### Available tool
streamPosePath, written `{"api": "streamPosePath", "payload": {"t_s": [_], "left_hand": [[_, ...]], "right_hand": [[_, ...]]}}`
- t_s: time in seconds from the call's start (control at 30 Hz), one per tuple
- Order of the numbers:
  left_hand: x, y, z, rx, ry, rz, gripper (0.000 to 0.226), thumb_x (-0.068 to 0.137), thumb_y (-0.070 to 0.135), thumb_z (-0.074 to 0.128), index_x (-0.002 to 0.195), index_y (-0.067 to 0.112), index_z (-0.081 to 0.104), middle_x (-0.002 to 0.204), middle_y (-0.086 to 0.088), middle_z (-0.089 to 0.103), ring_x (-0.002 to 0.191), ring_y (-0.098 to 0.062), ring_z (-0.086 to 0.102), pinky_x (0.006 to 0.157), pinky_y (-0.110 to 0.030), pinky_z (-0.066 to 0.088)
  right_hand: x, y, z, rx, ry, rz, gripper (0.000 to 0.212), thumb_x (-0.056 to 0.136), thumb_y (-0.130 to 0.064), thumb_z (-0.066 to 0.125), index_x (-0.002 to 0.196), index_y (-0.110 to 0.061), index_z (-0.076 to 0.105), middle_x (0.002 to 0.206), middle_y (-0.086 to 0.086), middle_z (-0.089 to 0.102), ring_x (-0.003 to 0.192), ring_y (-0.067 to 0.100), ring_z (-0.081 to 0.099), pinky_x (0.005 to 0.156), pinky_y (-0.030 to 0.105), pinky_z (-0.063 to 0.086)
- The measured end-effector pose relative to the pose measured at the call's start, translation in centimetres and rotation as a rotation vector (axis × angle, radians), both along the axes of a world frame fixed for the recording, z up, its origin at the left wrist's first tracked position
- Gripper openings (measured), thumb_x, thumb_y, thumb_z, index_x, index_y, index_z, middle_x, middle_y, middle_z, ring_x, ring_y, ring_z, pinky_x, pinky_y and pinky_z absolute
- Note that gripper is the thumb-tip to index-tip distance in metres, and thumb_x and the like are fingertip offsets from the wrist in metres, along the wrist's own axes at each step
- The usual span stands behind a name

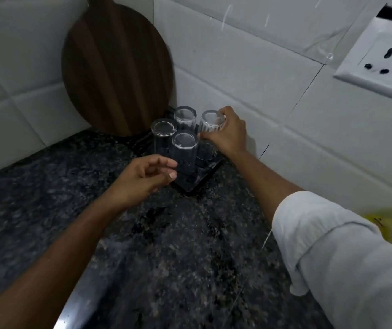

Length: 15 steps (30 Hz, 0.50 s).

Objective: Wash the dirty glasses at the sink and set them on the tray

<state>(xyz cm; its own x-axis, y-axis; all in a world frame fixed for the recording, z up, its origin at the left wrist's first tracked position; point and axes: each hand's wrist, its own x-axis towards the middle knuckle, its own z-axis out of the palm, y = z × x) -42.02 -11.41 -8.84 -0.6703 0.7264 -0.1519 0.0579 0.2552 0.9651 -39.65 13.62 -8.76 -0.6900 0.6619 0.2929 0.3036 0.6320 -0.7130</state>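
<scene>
Your right hand (226,134) grips the back-right glass (210,136) near its upturned base, seating it on the tray (204,174) with three others, inverted, probably to drain. Your left hand (142,179) hovers loosely curled and empty just beside the front glass (184,150).

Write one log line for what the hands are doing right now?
right hand grips glass | left hand empty, open | four glasses upside down on tray

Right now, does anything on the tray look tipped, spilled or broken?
Nothing stands out. Four glasses stand upside down on the tray, none tipped or visibly cracked. The right hand holds the rightmost one; the left hand hovers empty.
</scene>
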Motion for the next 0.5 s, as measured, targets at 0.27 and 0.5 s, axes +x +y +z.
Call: {"api": "streamPosePath", "payload": {"t_s": [0.27,0.5], "left_hand": [[-0.1,0.8,-0.4,0.010,-0.003,-0.017,0.018,0.090,0.019,0.068,0.107,0.023,0.068,0.107,-0.007,0.075,0.091,-0.013,0.070,0.066,-0.018,0.050],[0.9,1.7,0.9,0.053,0.027,-0.051,0.016,0.090,0.021,0.069,0.105,0.025,0.068,0.104,-0.006,0.075,0.089,-0.013,0.070,0.070,-0.027,0.048]], "right_hand": [[-0.5,0.7,0.2,-0.034,-0.101,0.057,0.062,0.052,-0.034,0.092,0.097,-0.018,0.051,0.087,-0.006,0.060,0.077,0.017,0.059,0.057,0.025,0.039],[1.4,0.7,1.6,-0.202,-0.201,0.097,0.074,0.064,-0.034,0.088,0.122,-0.013,0.046,0.104,0.000,0.055,0.094,0.019,0.056,0.076,0.031,0.048]]}}
